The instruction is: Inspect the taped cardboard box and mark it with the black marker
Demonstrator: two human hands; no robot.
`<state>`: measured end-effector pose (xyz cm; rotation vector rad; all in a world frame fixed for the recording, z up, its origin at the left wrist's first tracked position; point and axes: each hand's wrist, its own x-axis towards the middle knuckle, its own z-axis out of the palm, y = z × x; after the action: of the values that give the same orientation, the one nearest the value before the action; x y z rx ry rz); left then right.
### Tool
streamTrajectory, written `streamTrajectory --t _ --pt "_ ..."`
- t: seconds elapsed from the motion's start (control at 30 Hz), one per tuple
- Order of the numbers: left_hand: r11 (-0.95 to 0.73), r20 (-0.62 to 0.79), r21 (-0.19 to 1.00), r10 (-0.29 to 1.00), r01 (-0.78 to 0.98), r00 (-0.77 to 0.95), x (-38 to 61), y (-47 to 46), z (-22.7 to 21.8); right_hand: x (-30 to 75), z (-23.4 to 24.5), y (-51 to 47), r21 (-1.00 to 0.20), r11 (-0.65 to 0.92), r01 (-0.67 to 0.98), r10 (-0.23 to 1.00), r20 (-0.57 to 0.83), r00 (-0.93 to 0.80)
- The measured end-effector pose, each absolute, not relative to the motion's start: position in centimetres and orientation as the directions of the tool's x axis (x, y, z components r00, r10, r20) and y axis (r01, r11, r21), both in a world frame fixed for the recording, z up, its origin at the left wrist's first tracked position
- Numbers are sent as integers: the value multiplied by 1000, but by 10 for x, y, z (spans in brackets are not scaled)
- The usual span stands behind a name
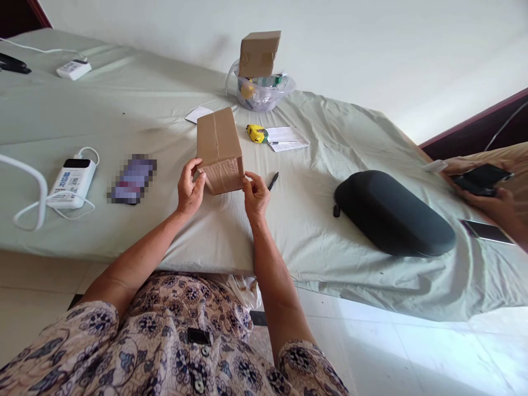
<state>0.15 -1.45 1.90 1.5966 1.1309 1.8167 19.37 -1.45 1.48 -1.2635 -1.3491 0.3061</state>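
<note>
A brown cardboard box (218, 137), with tape over its near end, is held between my two hands above the cloth-covered table. At its near left corner, my left hand (191, 190) grips the edge between thumb and fingers. My right hand (256, 193) pinches the near right corner in the same way. Close to my right fingers lies a black pen (273, 181). Beyond the box on the right are a yellow tape measure (256, 133) and a sheet of white paper (293, 144) with a thin pen on it. Another white paper (198, 114) is partly hidden behind the box.
A clear plastic basket (264, 96) at the wall carries another cardboard box (259, 54). To the left are a phone (132, 180) and a white power bank (72, 184) with cables. A black case (394, 214) lies right, near another person's hands (490, 201) holding a dark object.
</note>
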Motion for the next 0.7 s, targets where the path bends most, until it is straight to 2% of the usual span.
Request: streamTrajectory --t 0.33,0.53,0.7 --pt "-364 326 926 904 -99 -278 -5 -13 23 198 17 -15 -788 366 495 801 538 264" --pt "-228 152 913 959 -339 -238 -8 -2 14 194 14 -16 -773 494 398 777 598 197" --pt "-42 -28 879 990 -475 -140 -3 1 6 186 8 -16 -681 551 482 745 662 84"
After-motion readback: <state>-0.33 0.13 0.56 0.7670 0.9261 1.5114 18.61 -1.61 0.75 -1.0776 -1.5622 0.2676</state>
